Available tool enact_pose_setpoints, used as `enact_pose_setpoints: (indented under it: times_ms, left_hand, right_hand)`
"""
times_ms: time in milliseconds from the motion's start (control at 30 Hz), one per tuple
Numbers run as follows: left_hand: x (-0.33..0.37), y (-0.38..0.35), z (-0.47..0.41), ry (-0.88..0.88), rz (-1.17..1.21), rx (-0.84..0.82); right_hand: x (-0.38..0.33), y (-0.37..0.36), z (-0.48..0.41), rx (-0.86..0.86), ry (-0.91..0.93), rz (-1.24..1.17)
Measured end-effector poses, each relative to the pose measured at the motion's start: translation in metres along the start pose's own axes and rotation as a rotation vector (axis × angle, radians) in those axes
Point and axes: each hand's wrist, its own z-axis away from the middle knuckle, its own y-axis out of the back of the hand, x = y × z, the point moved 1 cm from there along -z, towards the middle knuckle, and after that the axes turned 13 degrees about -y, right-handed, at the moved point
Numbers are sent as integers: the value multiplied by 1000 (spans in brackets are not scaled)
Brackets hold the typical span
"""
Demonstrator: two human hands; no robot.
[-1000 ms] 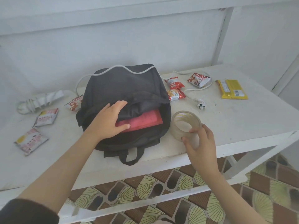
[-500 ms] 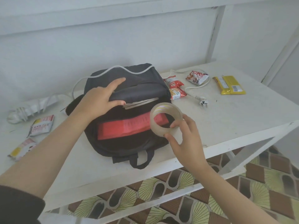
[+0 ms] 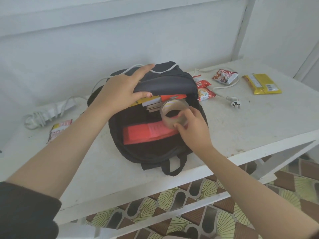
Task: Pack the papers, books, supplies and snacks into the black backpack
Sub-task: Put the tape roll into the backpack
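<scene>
Table (image 3: pixel 259 128): backpack (image 3: pixel 155 152) at centre by the front edge, mouth open. Inside: books (image 3: pixel 153 103), booklet (image 3: pixel 146 135); tape roll (image 3: pixel 172 102) over them. Right of backpack: snack packets (image 3: pixel 204 91), plug (image 3: pixel 234 103), biscuit pack (image 3: pixel 261 83) toward back right corner. Left: power strip (image 3: pixel 50 112), snack packet (image 3: pixel 60 129).

One black backpack (image 3: pixel 165 80) at centre frame. One roll of clear tape (image 3: pixel 168 123). One red booklet (image 3: pixel 146 133) and one stack of books (image 3: pixel 152 105), their number unclear. At least two red packets (image 3: pixel 205 93) right of centre, one red-and-white packet (image 3: pixel 224 77) and one yellow packet (image 3: pixel 262 83) at upper right, one pale packet (image 3: pixel 60 129) at left. Two hands: left hand (image 3: pixel 119 90), right hand (image 3: pixel 191 126).
</scene>
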Motion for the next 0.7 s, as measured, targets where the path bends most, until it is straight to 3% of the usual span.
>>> enact_pose_setpoints:
  times_ms: [167,233,333,467,567,633,700]
  left_hand:
    - [2,-5,6,-11,19,32]
    - [5,-9,10,-13,13,38]
    - [13,-17,18,-26,-17,39]
    - [25,-29,38,74,63,25]
    - [36,-34,51,226,203,235]
    - [44,-42,61,384,233,403]
    - [53,-55,73,498,154,460]
  right_hand:
    - [1,-7,-8,70,-138,-109]
    - [4,-8,-7,157,-132,-49]
    - [10,-4,-5,254,-91,-21]
    - [18,14,1,306,123,-276]
    - [14,32,-6,141,84,-454]
    - [12,41,-15,89,78,-439]
    - [11,46,-27,60,67,-343]
